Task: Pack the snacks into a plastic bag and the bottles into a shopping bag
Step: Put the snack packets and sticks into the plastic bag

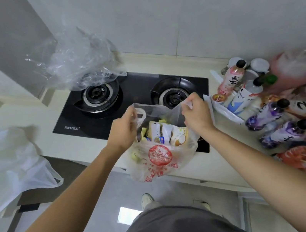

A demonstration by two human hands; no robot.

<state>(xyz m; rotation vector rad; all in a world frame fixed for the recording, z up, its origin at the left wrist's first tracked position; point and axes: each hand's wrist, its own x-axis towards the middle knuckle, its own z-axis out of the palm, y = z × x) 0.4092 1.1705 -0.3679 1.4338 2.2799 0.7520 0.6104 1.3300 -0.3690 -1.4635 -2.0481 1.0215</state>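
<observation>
A thin plastic bag (161, 161) with a red round print stands at the counter's front edge, over the stove's near side. Several snack packets (168, 131) stick up inside it. My left hand (124, 128) grips the bag's left handle and my right hand (196, 114) grips its right handle, holding the mouth apart. Several drink bottles lie and stand on the counter to the right, among them a pink one (231, 77), a white and blue one (242, 98) and purple ones (267, 115). A white shopping bag (4, 167) with green print lies at the left.
A black two-burner gas stove (130, 97) sits behind the bag. A crumpled clear plastic bag (76, 63) lies over the left burner. A pink bag (294, 70) rests at the far right against the tiled wall. Grey floor and my shoes show below.
</observation>
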